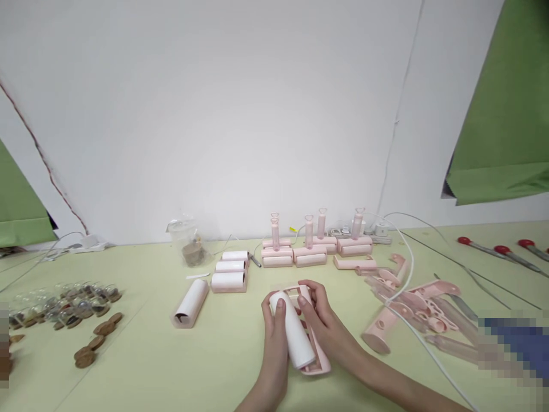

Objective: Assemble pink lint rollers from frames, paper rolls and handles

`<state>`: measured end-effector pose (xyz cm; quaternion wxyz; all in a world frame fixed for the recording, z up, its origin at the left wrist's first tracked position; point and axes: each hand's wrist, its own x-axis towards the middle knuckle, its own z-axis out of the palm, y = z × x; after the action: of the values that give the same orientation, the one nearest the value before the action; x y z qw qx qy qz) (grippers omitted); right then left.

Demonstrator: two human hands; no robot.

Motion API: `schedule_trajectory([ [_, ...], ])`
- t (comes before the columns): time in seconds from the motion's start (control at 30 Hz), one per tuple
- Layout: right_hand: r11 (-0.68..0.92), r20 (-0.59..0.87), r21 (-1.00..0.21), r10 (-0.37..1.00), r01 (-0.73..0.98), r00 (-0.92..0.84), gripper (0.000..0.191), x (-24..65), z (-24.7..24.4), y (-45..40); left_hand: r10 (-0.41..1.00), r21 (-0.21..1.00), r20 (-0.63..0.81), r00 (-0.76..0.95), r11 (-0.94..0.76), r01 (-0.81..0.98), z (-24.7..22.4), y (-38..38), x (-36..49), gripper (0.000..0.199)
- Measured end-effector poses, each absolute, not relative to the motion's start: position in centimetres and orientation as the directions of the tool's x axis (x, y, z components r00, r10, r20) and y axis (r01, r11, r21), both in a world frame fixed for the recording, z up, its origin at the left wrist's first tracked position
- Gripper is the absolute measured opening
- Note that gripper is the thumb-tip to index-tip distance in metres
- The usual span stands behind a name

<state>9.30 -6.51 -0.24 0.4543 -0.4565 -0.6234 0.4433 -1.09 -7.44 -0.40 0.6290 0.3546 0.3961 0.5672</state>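
Observation:
A white roll (pixel 292 332) lies slanted partly over a pink plastic frame (pixel 321 355) above the green table. My left hand (pixel 275 326) is closed on the white roll, its thumb along the top. The pink frame is in my right hand (pixel 319 312), whose fingers wrap round its upper right side. To the left lies a roll in a pink holder (pixel 191 303), with several more holders with white rolls (pixel 229 281) behind it. Loose pink parts (pixel 380 329) are spread to the right of my hands.
Pink rollers with upright handles (pixel 311 256) stand along the wall. A white cable (pixel 412 257) curves over the parts at right. Glass domes (pixel 71 303) and brown discs (pixel 86 356) lie far left, red-handled tools (pixel 506 252) far right. A plastic bag (pixel 191 243) sits behind.

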Motion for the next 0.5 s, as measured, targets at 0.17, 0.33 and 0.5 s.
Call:
schedule_trajectory([
  [0.17, 0.228, 0.196, -0.913, 0.972, 0.338, -0.126, 0.031, 9.2, -0.8, -6.8, 0.991, 0.908, -0.044, 0.126, 0.092, -0.409, -0.9, -7.5, -1.0, 0.054],
  [0.33, 0.342, 0.175, -0.786, 0.922, 0.515, -0.346, 0.025, 11.9, 1.9, -5.9, 0.964, 0.979, 0.046, 0.262, 0.009, -0.204, -0.8, -6.7, -2.1, 0.071],
  [0.5, 0.647, 0.278, -0.251, 0.760, 0.720, -0.587, 0.018, 14.4, 3.6, -5.7, 0.962, 0.978, 0.026, 0.272, -0.080, 0.192, -2.3, -5.2, -3.2, 0.054],
])
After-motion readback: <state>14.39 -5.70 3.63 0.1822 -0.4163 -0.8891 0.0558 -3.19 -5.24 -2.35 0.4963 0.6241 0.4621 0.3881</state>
